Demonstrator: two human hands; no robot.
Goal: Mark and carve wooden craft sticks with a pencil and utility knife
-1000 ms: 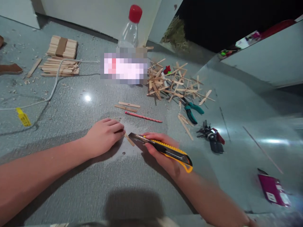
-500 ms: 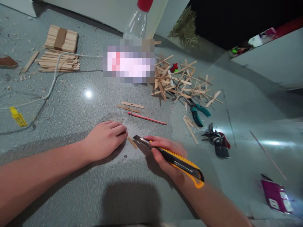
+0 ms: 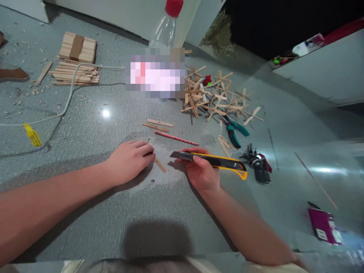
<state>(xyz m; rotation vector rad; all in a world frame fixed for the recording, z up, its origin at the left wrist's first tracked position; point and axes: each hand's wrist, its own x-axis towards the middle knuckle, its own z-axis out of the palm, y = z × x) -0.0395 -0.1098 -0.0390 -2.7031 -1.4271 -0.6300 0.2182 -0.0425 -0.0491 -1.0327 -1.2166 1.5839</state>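
Note:
My left hand [image 3: 132,159] rests on the grey tabletop, its fingers closed on one end of a short wooden craft stick [image 3: 159,165]. The stick's other end sticks out toward the right, and the gripped end is hidden under the fingers. In my right hand [image 3: 203,170] is a yellow and black utility knife [image 3: 218,160], its blade out and pointing left, a short way above the table and apart from the stick. Beyond the hands lie a red pencil [image 3: 176,138] and two craft sticks [image 3: 159,123] with small marks near their middles.
Crossed craft-stick pieces [image 3: 216,94] form a pile at the back right, beside teal-handled pliers [image 3: 234,132]. Bundled sticks [image 3: 76,47] and a white cable [image 3: 71,91] lie at the left. A clear bottle [image 3: 164,32] stands behind a blurred-out patch. A purple object [image 3: 324,225] sits far right.
My right hand has turned the utility knife closer to level and drawn the blade slightly right, away from the stick. My left hand stays on the stick. The view has shifted slightly.

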